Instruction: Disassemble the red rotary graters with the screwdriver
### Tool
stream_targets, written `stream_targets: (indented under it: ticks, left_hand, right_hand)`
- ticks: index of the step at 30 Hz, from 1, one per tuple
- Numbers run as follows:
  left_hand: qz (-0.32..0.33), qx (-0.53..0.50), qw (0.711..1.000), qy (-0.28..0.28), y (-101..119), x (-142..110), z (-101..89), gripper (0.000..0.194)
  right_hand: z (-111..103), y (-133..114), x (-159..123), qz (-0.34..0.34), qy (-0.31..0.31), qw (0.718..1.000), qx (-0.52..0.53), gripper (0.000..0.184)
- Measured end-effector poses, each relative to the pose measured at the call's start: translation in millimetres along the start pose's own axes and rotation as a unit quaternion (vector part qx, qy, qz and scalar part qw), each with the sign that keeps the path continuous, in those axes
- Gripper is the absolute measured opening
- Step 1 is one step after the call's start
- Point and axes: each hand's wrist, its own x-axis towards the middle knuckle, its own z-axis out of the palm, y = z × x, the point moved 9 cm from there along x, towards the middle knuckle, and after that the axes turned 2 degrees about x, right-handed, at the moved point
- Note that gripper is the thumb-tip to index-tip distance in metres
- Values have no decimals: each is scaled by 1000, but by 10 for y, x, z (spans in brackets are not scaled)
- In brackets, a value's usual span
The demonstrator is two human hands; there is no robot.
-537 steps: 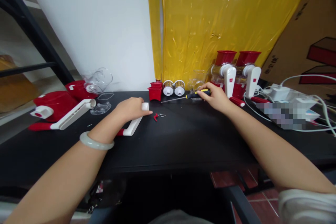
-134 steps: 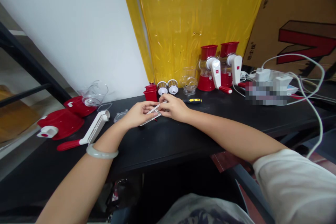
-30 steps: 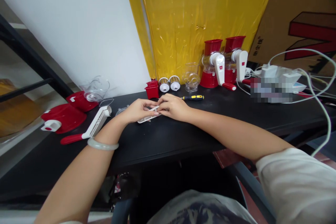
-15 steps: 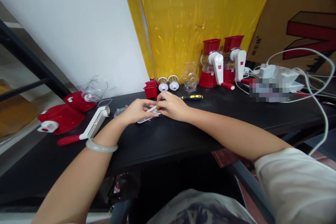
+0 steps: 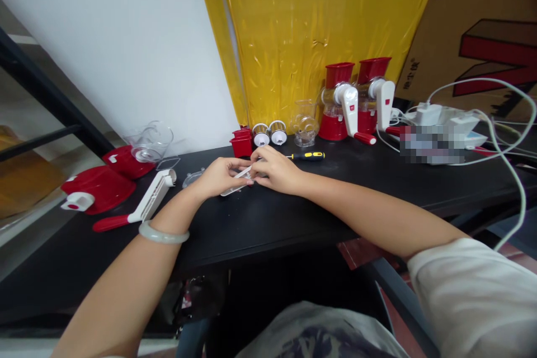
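Note:
Both my hands meet over a white crank handle part lying on the black table. My left hand grips the part from the left, fingers curled round it. My right hand is closed on its right end, fingertips pinched together; anything small between them is hidden. A yellow-and-black screwdriver lies just behind my right hand, untouched. I wear a pale bangle on my left wrist.
A second white crank with a red grip lies left, beside red bases and a clear bowl. Behind stand red cups, two drum blades, a clear housing and two assembled red graters. Cables and chargers crowd the right.
Almost nothing has moved over the last second; both hands stay on the white part, with small finger shifts. Long before, my right hand held the screwdriver, which now lies on the table.

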Motion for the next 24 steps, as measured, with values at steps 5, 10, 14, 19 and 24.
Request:
stream_targets:
  ticks: [5, 10, 14, 19, 24]
  left_hand:
    - [-19, 52, 997, 48, -89, 3, -129, 54]
    - [-13, 117, 990, 79, -109, 10, -216, 48]
    - [14, 157, 983, 95, -76, 11, -242, 42]
    - [22, 205, 974, 95, -119, 22, -253, 43]
    - [23, 207, 974, 91, -114, 18, -246, 45]
  right_hand:
    - [-93, 113, 17, 40, 33, 998, 30, 4]
    - [-52, 225, 13, 76, 12, 997, 20, 1]
    - [96, 263, -16, 89, -41, 994, 46, 7]
    - [243, 308, -61, 100, -102, 990, 18, 8]
    - [211, 325, -63, 116, -98, 988, 4, 8]
